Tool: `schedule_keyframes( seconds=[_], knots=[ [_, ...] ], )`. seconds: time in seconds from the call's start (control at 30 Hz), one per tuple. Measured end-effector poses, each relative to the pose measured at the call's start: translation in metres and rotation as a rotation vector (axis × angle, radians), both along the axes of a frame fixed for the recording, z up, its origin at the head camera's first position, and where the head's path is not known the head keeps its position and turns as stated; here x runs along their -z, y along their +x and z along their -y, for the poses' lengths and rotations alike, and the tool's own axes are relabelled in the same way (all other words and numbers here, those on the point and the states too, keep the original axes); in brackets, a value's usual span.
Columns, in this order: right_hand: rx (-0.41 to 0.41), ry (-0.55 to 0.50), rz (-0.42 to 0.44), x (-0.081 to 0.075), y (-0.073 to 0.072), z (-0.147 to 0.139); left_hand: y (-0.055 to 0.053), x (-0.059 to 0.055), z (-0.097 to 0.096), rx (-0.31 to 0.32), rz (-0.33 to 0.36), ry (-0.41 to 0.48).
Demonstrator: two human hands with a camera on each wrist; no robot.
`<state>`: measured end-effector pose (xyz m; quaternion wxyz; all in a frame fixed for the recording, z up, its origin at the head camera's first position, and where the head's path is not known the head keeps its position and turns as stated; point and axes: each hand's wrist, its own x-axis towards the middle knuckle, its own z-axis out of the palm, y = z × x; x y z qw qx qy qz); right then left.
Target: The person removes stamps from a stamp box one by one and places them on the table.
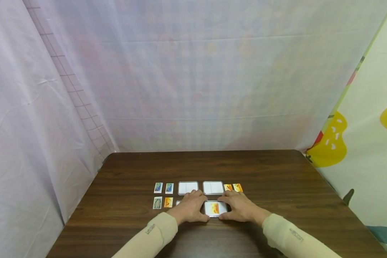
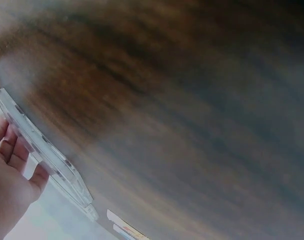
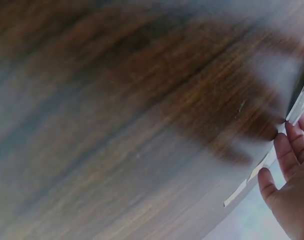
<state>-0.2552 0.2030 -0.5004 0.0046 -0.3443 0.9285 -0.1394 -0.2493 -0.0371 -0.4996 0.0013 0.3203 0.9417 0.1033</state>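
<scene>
A clear flat case [image 1: 208,208] with a white inside and an orange stamp [image 1: 214,208] lies on the table between both hands. My left hand [image 1: 192,206] holds its left side, fingers at the far corner and thumb at the near one. My right hand [image 1: 240,206] holds its right side in the same way. In the left wrist view the left hand [image 2: 14,172] has its fingertips and thumb against a clear case edge [image 2: 47,150]. The right wrist view shows the right hand [image 3: 294,177] at the frame edge, fingertips by a pale edge.
Two white-lined cases [image 1: 188,187] stand in the row behind; another is mostly hidden by the left hand. At left lie two blue stamps [image 1: 158,187], a grey-green stamp [image 1: 157,202] and an orange stamp [image 1: 168,202]. Two orange stamps [image 1: 237,187] lie beyond the right hand on the wooden table [image 1: 122,179].
</scene>
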Motion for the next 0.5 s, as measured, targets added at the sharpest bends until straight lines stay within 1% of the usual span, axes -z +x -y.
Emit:
schedule_keyframes(
  seconds=[0.27,0.5],
  knots=[
    [-0.016,0.003,0.015,0.0012,-0.0026,-0.0007,-0.0008,0.0004,-0.0008,0.002,-0.002,0.0],
    [-0.027,0.004,0.017,-0.002,-0.0025,-0.0017,-0.0013,0.0018,-0.0006,0.013,-0.016,0.004]
  ],
)
